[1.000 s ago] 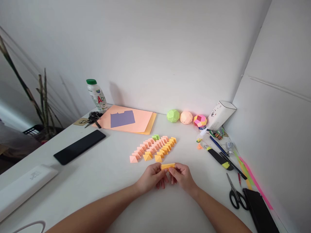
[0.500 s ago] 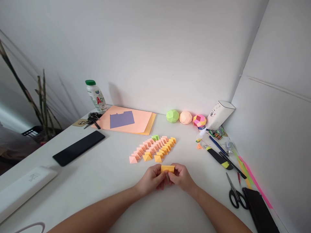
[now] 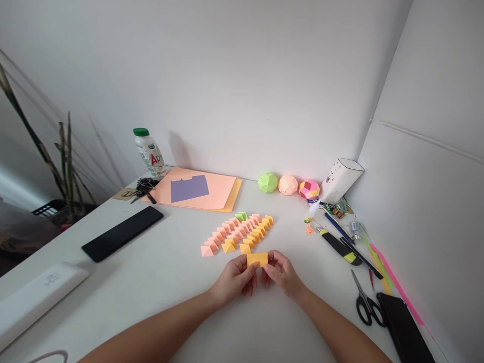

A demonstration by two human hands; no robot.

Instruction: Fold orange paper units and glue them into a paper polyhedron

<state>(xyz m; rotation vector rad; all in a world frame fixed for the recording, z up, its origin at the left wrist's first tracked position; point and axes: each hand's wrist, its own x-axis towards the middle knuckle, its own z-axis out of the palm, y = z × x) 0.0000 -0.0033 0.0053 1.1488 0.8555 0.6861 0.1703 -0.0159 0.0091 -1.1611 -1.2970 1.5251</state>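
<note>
At lower centre of the frame, yellow paper [image 3: 257,258]: was stretched between the left hand [image 3: 230,278] and the right hand [image 3: 286,276], its broad face showing.
Left hand: was almost closed, thumb and fingers pinching the paper's left end.
Right hand: was almost closed too, gripping the right end.
Folded pieces [image 3: 238,234]: stood in slanting rows of pink and orange, with green at the top, mid-frame, just above the hands.
Paper balls [image 3: 288,185]: sat side by side, right of centre.
Paper sheets [image 3: 224,192]: lay left of centre under a purple piece [image 3: 189,188].
Scissors [image 3: 363,296]: lay at lower right on the tabletop [image 3: 124,292].
</note>
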